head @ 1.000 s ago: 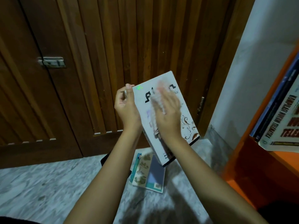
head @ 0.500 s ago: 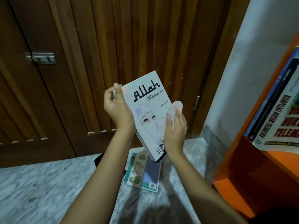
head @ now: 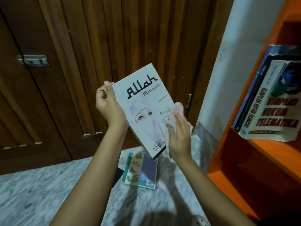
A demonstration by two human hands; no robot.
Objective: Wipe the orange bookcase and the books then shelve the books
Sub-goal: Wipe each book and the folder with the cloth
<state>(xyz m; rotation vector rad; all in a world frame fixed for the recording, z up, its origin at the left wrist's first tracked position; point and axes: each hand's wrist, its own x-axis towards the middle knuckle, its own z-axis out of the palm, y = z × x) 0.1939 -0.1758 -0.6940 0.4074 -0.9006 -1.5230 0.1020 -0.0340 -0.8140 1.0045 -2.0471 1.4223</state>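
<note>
White book point(head: 141, 103) tilted above marble floor point(head: 48, 193) near orange bookcase point(head: 228, 160), left hand point(head: 109, 108) gripping its left edge, right hand point(head: 179, 136) pressing cloth point(head: 177, 110) flat on its lower-right corner.

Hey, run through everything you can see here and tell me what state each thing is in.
White book: held up, tilted, cover facing the camera, gripped at its left edge by the left hand.
Cloth: pressed on the cover's lower right under the right hand.
Books on floor: closed, stacked flat.
Shelved books: closed, on a shelf of the orange bookcase.
Wooden door: shut.
</note>
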